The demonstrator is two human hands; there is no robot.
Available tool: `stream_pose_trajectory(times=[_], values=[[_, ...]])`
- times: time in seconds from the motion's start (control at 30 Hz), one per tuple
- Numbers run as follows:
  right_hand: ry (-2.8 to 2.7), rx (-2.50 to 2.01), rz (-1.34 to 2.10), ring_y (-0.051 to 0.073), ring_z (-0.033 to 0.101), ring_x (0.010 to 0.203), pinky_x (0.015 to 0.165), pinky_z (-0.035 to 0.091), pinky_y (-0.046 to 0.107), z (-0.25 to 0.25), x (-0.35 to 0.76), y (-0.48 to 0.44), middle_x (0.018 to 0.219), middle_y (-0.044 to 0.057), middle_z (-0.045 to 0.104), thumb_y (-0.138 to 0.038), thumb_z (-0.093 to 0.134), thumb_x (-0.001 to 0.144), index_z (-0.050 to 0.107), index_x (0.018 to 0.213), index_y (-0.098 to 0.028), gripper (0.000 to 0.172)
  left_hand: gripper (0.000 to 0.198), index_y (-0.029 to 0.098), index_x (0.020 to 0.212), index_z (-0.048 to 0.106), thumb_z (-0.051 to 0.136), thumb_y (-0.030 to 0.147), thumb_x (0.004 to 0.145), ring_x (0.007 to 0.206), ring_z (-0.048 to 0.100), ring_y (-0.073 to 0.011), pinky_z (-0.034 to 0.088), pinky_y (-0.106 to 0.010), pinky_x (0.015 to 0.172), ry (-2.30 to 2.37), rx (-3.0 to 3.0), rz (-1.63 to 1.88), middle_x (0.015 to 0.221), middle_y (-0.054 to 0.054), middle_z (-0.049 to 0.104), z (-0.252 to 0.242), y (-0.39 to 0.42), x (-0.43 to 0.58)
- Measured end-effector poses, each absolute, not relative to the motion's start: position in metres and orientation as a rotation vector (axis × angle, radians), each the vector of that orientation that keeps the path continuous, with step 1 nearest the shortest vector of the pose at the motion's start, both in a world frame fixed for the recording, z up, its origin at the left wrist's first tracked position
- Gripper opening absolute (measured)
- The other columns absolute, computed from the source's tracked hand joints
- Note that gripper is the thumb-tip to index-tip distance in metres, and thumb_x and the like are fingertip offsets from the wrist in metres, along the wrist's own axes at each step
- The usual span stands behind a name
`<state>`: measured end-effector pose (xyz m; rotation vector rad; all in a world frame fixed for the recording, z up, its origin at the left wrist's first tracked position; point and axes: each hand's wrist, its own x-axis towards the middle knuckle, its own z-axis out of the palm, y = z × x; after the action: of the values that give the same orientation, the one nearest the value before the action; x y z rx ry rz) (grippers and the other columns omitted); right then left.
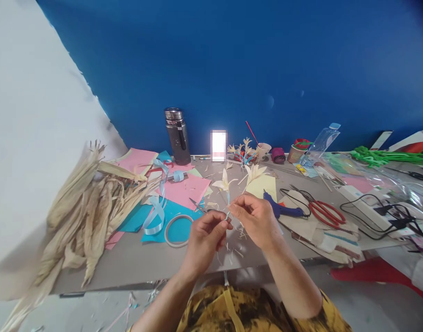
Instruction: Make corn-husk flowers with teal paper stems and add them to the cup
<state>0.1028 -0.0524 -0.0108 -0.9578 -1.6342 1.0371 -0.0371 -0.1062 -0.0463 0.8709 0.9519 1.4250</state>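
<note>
My left hand [207,236] and my right hand [255,217] are raised over the grey table [135,263], fingers pinched together on the thin stem of a small cream husk flower [225,182]. The flower's pale petals stand up just above my fingertips, with a bit of light blue ribbon at the stem. A second cream flower [255,172] lies on yellow paper [263,186] just behind. Small scissors [197,205] lie on the table left of my hands.
A heap of dried corn husks [83,212] fills the left. Pink and blue paper sheets [184,191], a tape ring [177,229], a black flask [178,136], a blue glue gun [282,210], red scissors [325,212], cables [384,214] and cups lie around.
</note>
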Motion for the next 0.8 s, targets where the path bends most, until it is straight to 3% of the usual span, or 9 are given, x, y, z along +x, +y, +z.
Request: stream_pose_trajectory(times=[0.13,0.23,0.33,0.4,0.47,0.57,0.7,0.8], values=[[-1.531,-0.808,1.356,0.013,0.054,0.060,0.057,0.043,0.025,-0.017,0.106,-0.055,0.069,0.000,0.060,-0.039,0.072,0.080,0.060,0.066,-0.018,0.029,0.028,0.015,0.071,0.060,0.085,0.029,0.071,0.037,0.024,0.0017,0.022,-0.010,0.034,0.343,0.532,1.108,0.061,0.004,0.057,-0.062,-0.105,-0.034],[-1.526,-0.790,1.419,0.015,0.057,0.060,0.056,0.046,0.027,-0.021,0.108,-0.057,0.069,0.001,0.060,-0.040,0.073,0.081,0.060,0.066,-0.018,0.029,0.030,0.016,0.068,0.056,0.083,0.028,0.073,0.038,0.029,-0.0006,0.024,-0.010,0.032,0.188,0.435,1.022,0.059,0.005,0.051,-0.071,-0.104,-0.030],[-1.595,-0.860,1.227,0.015,0.058,0.062,0.058,0.047,0.027,-0.019,0.111,-0.057,0.071,0.003,0.062,-0.038,0.071,0.082,0.063,0.066,-0.018,0.027,0.023,0.016,0.080,0.063,0.078,0.034,0.079,0.050,0.056,-0.0094,0.047,-0.019,0.043,0.423,0.609,1.101,0.069,-0.002,0.064,-0.072,-0.102,-0.031],[-1.646,-0.916,1.076,0.014,0.057,0.061,0.059,0.046,0.026,-0.018,0.111,-0.057,0.069,0.002,0.062,-0.033,0.068,0.083,0.064,0.065,-0.018,0.024,0.027,0.015,0.088,0.067,0.080,0.035,0.076,0.064,0.066,-0.0156,0.056,-0.026,0.056,0.671,0.803,1.255,0.079,-0.006,0.069,-0.070,-0.101,-0.031],[-1.686,-0.974,0.920,0.014,0.055,0.063,0.060,0.044,0.025,-0.017,0.108,-0.058,0.067,0.001,0.061,-0.028,0.064,0.083,0.064,0.064,-0.018,0.021,0.028,0.016,0.089,0.067,0.083,0.032,0.073,0.067,0.067,-0.0158,0.056,-0.026,0.061,0.932,0.948,1.457,0.079,-0.003,0.069,-0.069,-0.103,-0.029],[-1.691,-1.020,0.783,0.015,0.054,0.064,0.061,0.043,0.025,-0.020,0.103,-0.061,0.066,0.001,0.059,-0.026,0.063,0.081,0.064,0.064,-0.018,0.019,0.015,0.018,0.083,0.068,0.076,0.029,0.078,0.057,0.064,-0.0127,0.052,-0.024,0.057,1.272,1.102,1.616,0.069,0.000,0.066,-0.067,-0.109,-0.024],[-1.687,-1.040,0.740,0.015,0.055,0.067,0.062,0.042,0.025,-0.023,0.102,-0.062,0.069,0.002,0.060,-0.026,0.063,0.082,0.063,0.066,-0.018,0.018,0.008,0.018,0.078,0.071,0.068,0.024,0.082,0.053,0.060,-0.0112,0.048,-0.023,0.054,1.485,1.359,1.603,0.067,0.000,0.067,-0.059,-0.113,-0.025],[-1.729,-1.026,0.815,0.014,0.055,0.067,0.063,0.041,0.025,-0.021,0.109,-0.061,0.070,0.001,0.060,-0.025,0.064,0.081,0.062,0.065,-0.018,0.018,0.011,0.017,0.070,0.068,0.069,0.023,0.078,0.048,0.056,-0.0100,0.044,-0.022,0.050,1.363,1.349,1.439,0.061,0.000,0.063,-0.051,-0.111,-0.035]])
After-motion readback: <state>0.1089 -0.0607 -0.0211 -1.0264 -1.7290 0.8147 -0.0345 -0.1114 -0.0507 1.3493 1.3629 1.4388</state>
